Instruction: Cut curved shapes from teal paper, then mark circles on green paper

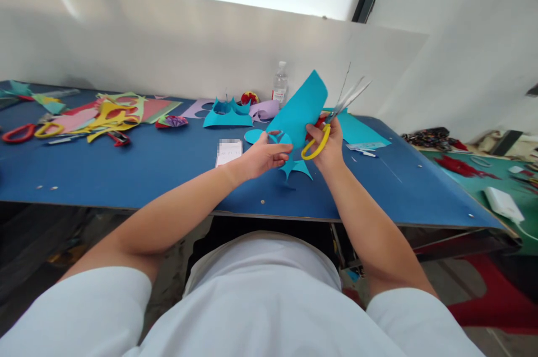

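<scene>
My left hand (269, 156) is closed on the lower part of a turquoise paper sheet (300, 102), near curved, cut-out edges. My right hand (330, 141) grips a pair of scissors (318, 144) with a yellow handle loop; a bit of red shows by the fingers. Its blades point up and to the right, away from the sheet. The right thumb presses on the sheet's right edge. Pointed turquoise scraps (296, 168) hang or lie below the hands; which, I cannot tell. A turquoise paper disc (254, 135) lies just beyond the left hand.
On the blue table (189, 172) lie a white card (230, 151), a cut turquoise scrap (229, 116), purple paper (264, 110), and coloured scraps (115, 116) with other scissors (19, 134) at left. A bottle (280, 85) stands behind. Turquoise paper (363, 130) and a pen (365, 152) lie right.
</scene>
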Demonstrator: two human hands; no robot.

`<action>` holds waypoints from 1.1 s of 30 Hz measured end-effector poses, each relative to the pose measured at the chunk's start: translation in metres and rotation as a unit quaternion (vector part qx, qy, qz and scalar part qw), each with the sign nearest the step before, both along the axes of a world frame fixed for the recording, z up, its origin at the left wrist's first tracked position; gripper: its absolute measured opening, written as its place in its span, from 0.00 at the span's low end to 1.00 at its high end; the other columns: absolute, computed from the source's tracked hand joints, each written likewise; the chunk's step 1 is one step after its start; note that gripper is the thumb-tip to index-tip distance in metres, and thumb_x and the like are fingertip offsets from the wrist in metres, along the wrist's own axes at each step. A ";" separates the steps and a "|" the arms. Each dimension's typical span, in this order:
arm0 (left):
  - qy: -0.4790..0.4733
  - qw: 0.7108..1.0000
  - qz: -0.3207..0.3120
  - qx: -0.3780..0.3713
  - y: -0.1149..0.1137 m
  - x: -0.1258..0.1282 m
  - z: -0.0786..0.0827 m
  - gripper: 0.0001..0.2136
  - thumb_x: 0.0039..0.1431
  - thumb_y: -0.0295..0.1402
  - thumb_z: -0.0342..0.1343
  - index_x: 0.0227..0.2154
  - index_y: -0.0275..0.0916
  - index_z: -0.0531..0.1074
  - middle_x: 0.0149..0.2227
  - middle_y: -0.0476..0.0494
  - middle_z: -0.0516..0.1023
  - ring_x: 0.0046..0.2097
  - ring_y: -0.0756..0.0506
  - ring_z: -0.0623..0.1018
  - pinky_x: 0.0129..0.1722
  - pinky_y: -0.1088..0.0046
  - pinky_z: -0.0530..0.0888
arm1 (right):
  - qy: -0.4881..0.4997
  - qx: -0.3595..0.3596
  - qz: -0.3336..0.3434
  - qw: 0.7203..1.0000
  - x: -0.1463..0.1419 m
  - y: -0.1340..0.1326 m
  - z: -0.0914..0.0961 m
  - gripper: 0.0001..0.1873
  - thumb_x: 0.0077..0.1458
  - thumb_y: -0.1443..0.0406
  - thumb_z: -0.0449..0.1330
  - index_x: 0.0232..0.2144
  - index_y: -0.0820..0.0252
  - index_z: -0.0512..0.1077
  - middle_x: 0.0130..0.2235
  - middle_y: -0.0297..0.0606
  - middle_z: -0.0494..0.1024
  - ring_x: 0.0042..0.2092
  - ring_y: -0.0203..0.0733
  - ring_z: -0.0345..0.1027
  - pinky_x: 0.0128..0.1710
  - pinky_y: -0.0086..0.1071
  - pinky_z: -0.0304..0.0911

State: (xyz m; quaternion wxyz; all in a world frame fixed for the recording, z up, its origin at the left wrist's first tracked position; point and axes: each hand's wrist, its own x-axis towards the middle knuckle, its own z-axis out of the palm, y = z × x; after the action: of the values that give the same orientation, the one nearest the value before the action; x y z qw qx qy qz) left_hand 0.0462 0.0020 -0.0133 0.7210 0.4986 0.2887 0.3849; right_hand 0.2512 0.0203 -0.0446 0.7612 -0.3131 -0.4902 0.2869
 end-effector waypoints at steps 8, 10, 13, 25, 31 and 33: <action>0.058 0.998 -0.001 0.020 -0.004 0.002 -0.001 0.24 0.54 0.37 0.84 0.43 0.43 0.73 0.28 0.55 0.77 0.27 0.53 0.73 0.29 0.74 0.66 | 0.014 0.011 -0.020 1.000 0.005 0.004 -0.003 0.36 0.45 0.48 0.83 0.45 0.45 0.65 0.29 0.23 0.69 0.28 0.39 0.70 0.29 0.36 0.71; 0.051 0.998 0.043 0.017 -0.003 0.003 -0.003 0.26 0.58 0.34 0.83 0.46 0.45 0.68 0.27 0.57 0.77 0.26 0.53 0.72 0.29 0.74 0.66 | -0.007 0.011 -0.026 1.000 0.004 0.005 -0.006 0.34 0.48 0.48 0.81 0.45 0.45 0.65 0.30 0.24 0.69 0.30 0.41 0.72 0.30 0.36 0.71; 0.047 0.991 0.127 0.005 0.000 0.004 -0.004 0.31 0.62 0.30 0.81 0.47 0.48 0.59 0.29 0.58 0.78 0.25 0.53 0.73 0.31 0.73 0.68 | -0.009 0.020 -0.041 0.999 0.001 0.004 -0.005 0.32 0.49 0.49 0.80 0.46 0.45 0.65 0.31 0.24 0.69 0.31 0.40 0.72 0.31 0.36 0.70; 0.053 0.981 0.093 0.161 -0.004 0.001 -0.007 0.24 0.57 0.39 0.81 0.30 0.44 0.66 0.26 0.58 0.60 0.27 0.53 0.60 0.28 0.71 0.59 | -0.001 0.005 -0.057 0.998 -0.002 0.000 -0.002 0.34 0.47 0.48 0.80 0.44 0.45 0.63 0.30 0.22 0.66 0.28 0.38 0.67 0.30 0.35 0.67; -0.014 0.980 0.065 0.185 -0.005 0.003 -0.006 0.25 0.48 0.45 0.86 0.35 0.43 0.74 0.30 0.56 0.65 0.32 0.51 0.64 0.32 0.71 0.61 | -0.012 0.011 0.008 1.000 -0.012 -0.006 -0.002 0.35 0.47 0.48 0.83 0.45 0.45 0.65 0.30 0.22 0.69 0.29 0.37 0.70 0.32 0.35 0.71; -0.036 0.979 0.074 0.188 -0.002 0.004 -0.007 0.33 0.45 0.53 0.88 0.29 0.43 0.67 0.30 0.56 0.63 0.32 0.52 0.62 0.32 0.70 0.61 | 0.017 0.012 0.032 0.999 -0.016 -0.009 -0.001 0.36 0.44 0.49 0.85 0.44 0.46 0.66 0.28 0.19 0.68 0.27 0.35 0.68 0.31 0.33 0.69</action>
State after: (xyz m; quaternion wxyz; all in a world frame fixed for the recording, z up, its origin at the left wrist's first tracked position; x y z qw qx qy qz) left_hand 0.0503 -0.0004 -0.0203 0.5939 0.5885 0.2214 0.5019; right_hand 0.2350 0.0117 -0.0452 0.7635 -0.2828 -0.4908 0.3103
